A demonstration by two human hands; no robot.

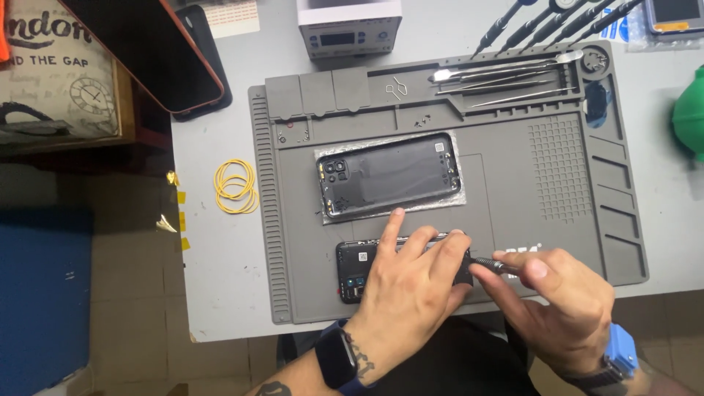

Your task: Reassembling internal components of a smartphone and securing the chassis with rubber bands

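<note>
Low in the frame, the left hand lies flat, fingers spread, pressing the opened phone; right hand pinches a screwdriver at its edge.

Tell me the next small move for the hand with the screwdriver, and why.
Probably keep the screwdriver upright and turn it in place. The right hand holds its tip at the end of the opened phone, which the left hand pins to the grey mat. The screw itself is hidden.
</note>
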